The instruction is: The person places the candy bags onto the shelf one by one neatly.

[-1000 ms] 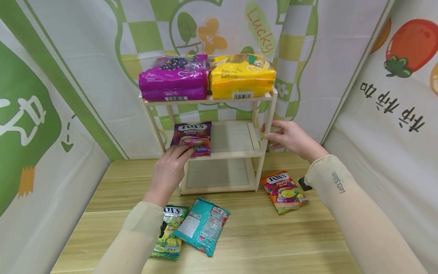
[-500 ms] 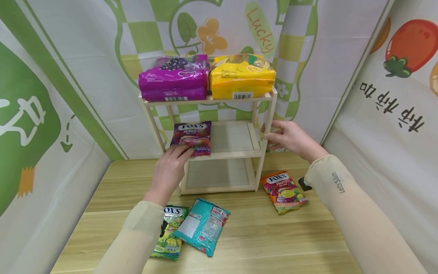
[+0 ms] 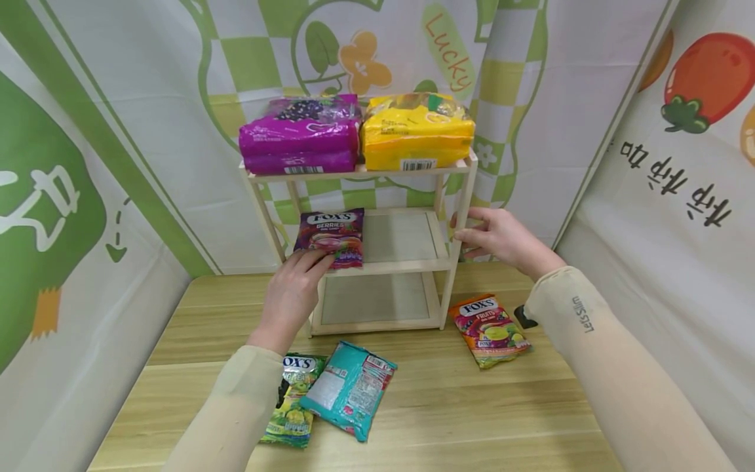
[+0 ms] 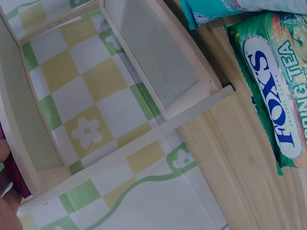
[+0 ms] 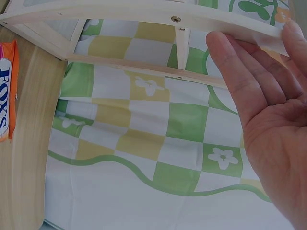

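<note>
In the head view a purple Fox's Berries candy bag (image 3: 333,229) lies face up at the left of the middle level of a small wooden shelf (image 3: 401,265). My left hand (image 3: 293,285) holds the bag by its lower left corner, fingers over its front. The left wrist view shows only fingertips at the bag's dark edge. My right hand (image 3: 498,237) grips the shelf's right front post, thumb in front, other fingers behind. In the right wrist view the right hand (image 5: 273,110) has its thumb and fingers on either side of the pale wood strip (image 5: 230,21).
A purple bag (image 3: 301,141) and a yellow bag (image 3: 417,134) stand on the shelf top. On the wooden table (image 3: 448,406) lie a green Fox's bag (image 3: 295,413), a teal bag (image 3: 352,388) face down, and an orange Fox's Fruits bag (image 3: 489,331). Printed cloth walls surround the table.
</note>
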`<state>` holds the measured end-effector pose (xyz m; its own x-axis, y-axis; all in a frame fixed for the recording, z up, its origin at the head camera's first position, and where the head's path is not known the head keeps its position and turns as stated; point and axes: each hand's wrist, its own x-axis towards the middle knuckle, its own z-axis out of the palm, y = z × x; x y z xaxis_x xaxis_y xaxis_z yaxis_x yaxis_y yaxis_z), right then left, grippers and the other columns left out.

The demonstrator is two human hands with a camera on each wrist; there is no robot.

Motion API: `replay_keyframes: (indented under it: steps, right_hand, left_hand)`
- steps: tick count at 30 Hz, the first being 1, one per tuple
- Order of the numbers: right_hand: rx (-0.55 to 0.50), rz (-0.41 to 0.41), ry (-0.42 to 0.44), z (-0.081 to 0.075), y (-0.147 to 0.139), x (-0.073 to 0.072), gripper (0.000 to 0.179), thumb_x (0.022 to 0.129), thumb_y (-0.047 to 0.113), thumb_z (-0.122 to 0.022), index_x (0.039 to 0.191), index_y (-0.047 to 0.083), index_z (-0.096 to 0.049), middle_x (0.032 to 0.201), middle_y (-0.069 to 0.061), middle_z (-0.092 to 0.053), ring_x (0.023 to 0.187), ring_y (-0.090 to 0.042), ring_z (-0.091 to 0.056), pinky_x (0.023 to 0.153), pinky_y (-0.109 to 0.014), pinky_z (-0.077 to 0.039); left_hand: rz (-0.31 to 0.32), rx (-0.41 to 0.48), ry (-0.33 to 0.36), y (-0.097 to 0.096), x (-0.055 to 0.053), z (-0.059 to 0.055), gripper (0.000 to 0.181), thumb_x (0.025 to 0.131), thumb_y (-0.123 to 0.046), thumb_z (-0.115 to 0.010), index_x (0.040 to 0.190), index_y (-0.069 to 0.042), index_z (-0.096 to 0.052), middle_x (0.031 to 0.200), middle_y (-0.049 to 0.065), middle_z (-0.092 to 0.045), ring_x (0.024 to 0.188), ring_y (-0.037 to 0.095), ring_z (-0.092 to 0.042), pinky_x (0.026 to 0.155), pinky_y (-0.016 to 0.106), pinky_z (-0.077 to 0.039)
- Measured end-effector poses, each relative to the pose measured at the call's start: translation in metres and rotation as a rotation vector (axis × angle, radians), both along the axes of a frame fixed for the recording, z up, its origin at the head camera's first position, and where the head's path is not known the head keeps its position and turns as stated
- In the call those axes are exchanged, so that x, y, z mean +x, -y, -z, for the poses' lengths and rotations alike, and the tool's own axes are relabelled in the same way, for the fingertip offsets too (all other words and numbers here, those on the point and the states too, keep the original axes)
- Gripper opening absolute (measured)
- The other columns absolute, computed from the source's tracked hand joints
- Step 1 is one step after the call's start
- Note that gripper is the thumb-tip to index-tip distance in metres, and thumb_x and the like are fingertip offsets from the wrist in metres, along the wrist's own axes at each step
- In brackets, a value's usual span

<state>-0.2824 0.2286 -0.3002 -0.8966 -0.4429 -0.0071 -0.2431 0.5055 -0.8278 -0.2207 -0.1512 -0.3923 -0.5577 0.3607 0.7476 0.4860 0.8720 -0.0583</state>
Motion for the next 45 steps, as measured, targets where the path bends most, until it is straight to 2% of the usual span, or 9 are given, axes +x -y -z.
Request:
replay_keyframes:
  steps: [7,13,19,25,31,37,45]
  right_hand:
    - [-0.011,-0.002,0.001,0.000,0.000,0.000,0.043,0.106,0.022,-0.058,0.146,0.005,-0.052,0.129,-0.026,-0.066,0.102,-0.031,-0.073,0.089,-0.042,-0.064]
    - [-0.009,-0.002,0.007,0.000,0.000,0.000,0.045,0.107,0.023,-0.058,0.147,0.005,-0.051,0.130,-0.026,-0.066,0.103,-0.032,-0.073,0.090,-0.042,-0.063]
    - [-0.014,0.003,0.008,0.000,0.000,-0.001,0.045,0.107,0.022,-0.058,0.147,0.004,-0.051,0.128,-0.026,-0.066,0.103,-0.034,-0.072,0.089,-0.043,-0.063]
    - [-0.013,0.002,0.001,0.001,0.000,-0.001,0.045,0.107,0.022,-0.058,0.147,0.004,-0.051,0.128,-0.027,-0.066,0.102,-0.033,-0.073,0.089,-0.042,-0.064]
    - [-0.010,0.001,-0.001,0.001,0.000,-0.001,0.046,0.107,0.023,-0.058,0.148,0.004,-0.050,0.130,-0.027,-0.065,0.103,-0.033,-0.073,0.089,-0.043,-0.063]
    - [0.001,0.012,0.012,0.000,0.000,0.000,0.048,0.106,0.024,-0.058,0.149,0.006,-0.049,0.129,-0.027,-0.066,0.101,-0.033,-0.074,0.090,-0.044,-0.063]
    - [0.030,0.027,0.033,-0.002,0.000,0.001,0.057,0.106,0.028,-0.058,0.156,0.007,-0.039,0.132,-0.026,-0.065,0.101,-0.033,-0.074,0.102,-0.052,-0.056]
  left_hand:
    - [-0.002,-0.003,-0.005,0.000,-0.001,0.001,0.045,0.081,0.021,-0.065,0.117,-0.005,-0.075,0.117,0.015,-0.072,0.108,0.038,-0.066,0.097,0.048,-0.059]
    - [0.002,0.007,0.012,0.000,0.001,0.000,0.039,0.087,0.016,-0.064,0.119,-0.003,-0.074,0.119,0.016,-0.071,0.110,0.039,-0.066,0.099,0.049,-0.058]
    - [0.029,0.042,0.025,0.001,0.006,-0.003,0.038,0.088,0.016,-0.062,0.121,0.000,-0.072,0.121,0.019,-0.070,0.112,0.041,-0.065,0.100,0.050,-0.057]
    - [0.061,0.075,0.016,0.005,0.013,-0.006,0.031,0.091,0.011,-0.065,0.120,0.002,-0.073,0.120,0.020,-0.070,0.109,0.040,-0.066,0.093,0.051,-0.060]
    - [0.069,0.098,0.008,0.009,0.020,-0.009,0.028,0.092,0.006,-0.069,0.119,0.002,-0.073,0.118,0.020,-0.071,0.107,0.039,-0.068,0.092,0.051,-0.061]
    - [0.042,0.130,-0.015,0.014,0.027,-0.015,0.028,0.090,0.004,-0.072,0.118,0.003,-0.073,0.112,0.021,-0.072,0.099,0.039,-0.069,0.086,0.052,-0.062]
    - [-0.019,0.218,-0.014,0.025,0.033,-0.022,0.019,0.090,0.003,-0.070,0.109,0.007,-0.070,0.099,0.022,-0.073,0.087,0.039,-0.070,0.079,0.050,-0.063]
